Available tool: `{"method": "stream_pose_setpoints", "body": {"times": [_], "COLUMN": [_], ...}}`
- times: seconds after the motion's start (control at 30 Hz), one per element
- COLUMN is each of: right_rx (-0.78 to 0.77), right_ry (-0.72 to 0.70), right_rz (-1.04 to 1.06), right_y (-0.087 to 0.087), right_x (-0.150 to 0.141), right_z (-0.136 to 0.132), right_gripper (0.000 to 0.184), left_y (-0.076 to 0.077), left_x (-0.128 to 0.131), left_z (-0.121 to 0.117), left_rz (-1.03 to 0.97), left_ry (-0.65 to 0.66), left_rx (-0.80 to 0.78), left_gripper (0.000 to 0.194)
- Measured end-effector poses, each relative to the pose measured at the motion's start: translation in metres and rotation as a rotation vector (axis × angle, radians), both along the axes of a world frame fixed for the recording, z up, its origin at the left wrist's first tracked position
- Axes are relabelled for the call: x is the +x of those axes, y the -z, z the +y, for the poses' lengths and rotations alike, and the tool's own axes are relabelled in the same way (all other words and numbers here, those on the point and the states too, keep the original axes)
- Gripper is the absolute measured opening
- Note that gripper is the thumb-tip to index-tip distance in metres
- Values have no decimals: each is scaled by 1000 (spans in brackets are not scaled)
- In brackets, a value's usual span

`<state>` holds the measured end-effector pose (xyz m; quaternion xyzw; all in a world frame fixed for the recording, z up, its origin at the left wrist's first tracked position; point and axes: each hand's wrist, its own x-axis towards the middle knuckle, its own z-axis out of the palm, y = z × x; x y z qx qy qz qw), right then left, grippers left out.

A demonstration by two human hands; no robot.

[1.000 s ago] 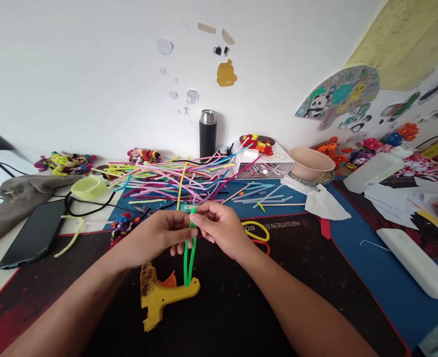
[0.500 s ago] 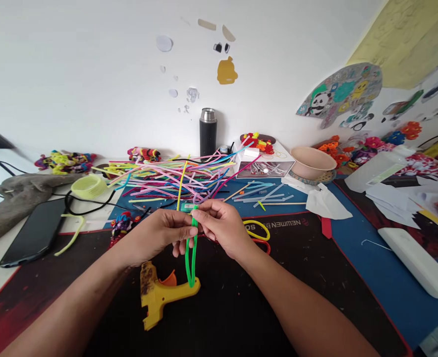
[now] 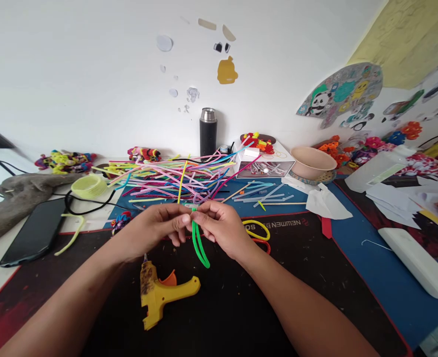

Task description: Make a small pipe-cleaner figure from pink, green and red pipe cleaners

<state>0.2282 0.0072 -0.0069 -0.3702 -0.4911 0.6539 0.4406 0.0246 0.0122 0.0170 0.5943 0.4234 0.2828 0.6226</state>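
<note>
The green pipe cleaner [image 3: 201,248], bent into a long loop, has swung: half a second ago its lower bend hung over the handle of the glue gun [image 3: 170,295]; now it slants toward 5 o'clock and stands clear of the handle in view. The left hand [image 3: 161,227] has slid its thumb up from the loop's side to near the top. That suggests the work now centres on the loop's upper end, with the rest left to dangle.

The right hand [image 3: 222,229] pinches that upper end between thumb and fingers. The left thumb and forefinger sit just beside it at 9 o'clock; whether they grip or merely touch, I cannot tell. Taking the pinch as the dial's centre, the glue gun lies near 7 o'clock, a yellow loop [image 3: 258,230] just past 3, and the pile of pipe cleaners [image 3: 178,181] at 11.
</note>
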Motion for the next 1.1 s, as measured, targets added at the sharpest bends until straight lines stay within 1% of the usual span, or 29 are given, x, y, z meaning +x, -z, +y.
{"method": "stream_pose_setpoints", "body": {"times": [0.07, 0.1, 0.13, 0.27, 0.4, 0.57, 0.67, 0.77, 0.87, 0.93, 1.03, 1.1], "right_rx": [6, 12, 18, 20, -14, -26, -44, -41, 55, 157, 315, 382], "right_ry": [-31, -51, -72, -131, -188, -232, -218, -205, -216, -212, -188, -171], "right_rz": [-14, -23, -34, -66, -18, 25, 25, 16, -77, -209, -442, -544], "right_y": [-1, -1, -2, -3, -3, -1, 0, 0, 0, 2, 5, 7], "right_x": [0, 0, 1, 2, 4, 3, 2, 3, 2, 1, -2, -3], "right_z": [-1, -2, -3, -5, -4, -3, -3, -2, -5, -8, -13, -15], "right_gripper": [43, 43, 43, 45, 47, 48, 49, 49, 46, 45, 44, 45], "left_y": [-1, -2, -4, -8, -10, -10, -10, -11, -13, -13, -11, -11], "left_x": [-4, -6, -6, -4, -1, 1, 4, 5, 4, 3, 0, -2], "left_z": [1, 1, 1, -3, -4, -2, -4, -6, -7, -6, -6, -6], "left_rz": [-46, -68, -87, -118, -121, -114, -75, -51, -18, 7, 24, 29], "left_ry": [-140, -191, -211, -141, -90, -51, -85, -189, -314, -377, -422, -429], "left_rx": [36, 46, 48, 45, 94, 150, 213, 270, 329, 370, 409, 425], "left_gripper": [39, 39, 39, 31, 25, 29, 33, 34, 35, 36, 33, 30]}}
